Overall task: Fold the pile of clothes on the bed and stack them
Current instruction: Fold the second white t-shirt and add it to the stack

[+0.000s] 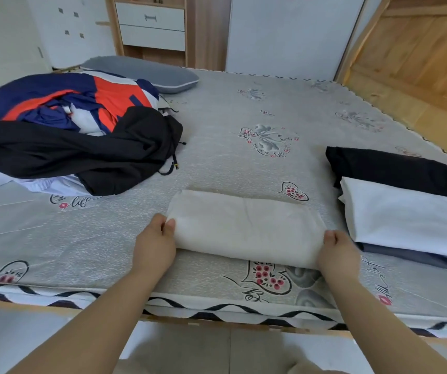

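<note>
A folded cream cloth is laid flat near the front edge of the bed, between the two hands. Its left end is pinched by the left hand, the thumb on top and the fingers curled at the edge. Its right near corner is held by the right hand, whose grip is closed on the fabric in the same way.

Just to the right of the cloth, a stack of folded items is seen: a white piece on top, a grey-blue piece under it, and a folded black piece behind, partly covered by the white one. Well apart to the left, an unfolded pile is heaped, with a black garment draped over navy, orange and white fabric and a pale piece underneath. A grey pillow is placed behind the pile, at the far edge.

The bed is covered by a grey sheet printed with hearts, red dots and flowers. The script word "life" can be read beside the pile; other script is printed by the hearts but cannot be made out. A black and white wavy border is shown along the front edge. White cabinets, a drawer unit in a wooden frame, and wooden panelling are visible beyond.
</note>
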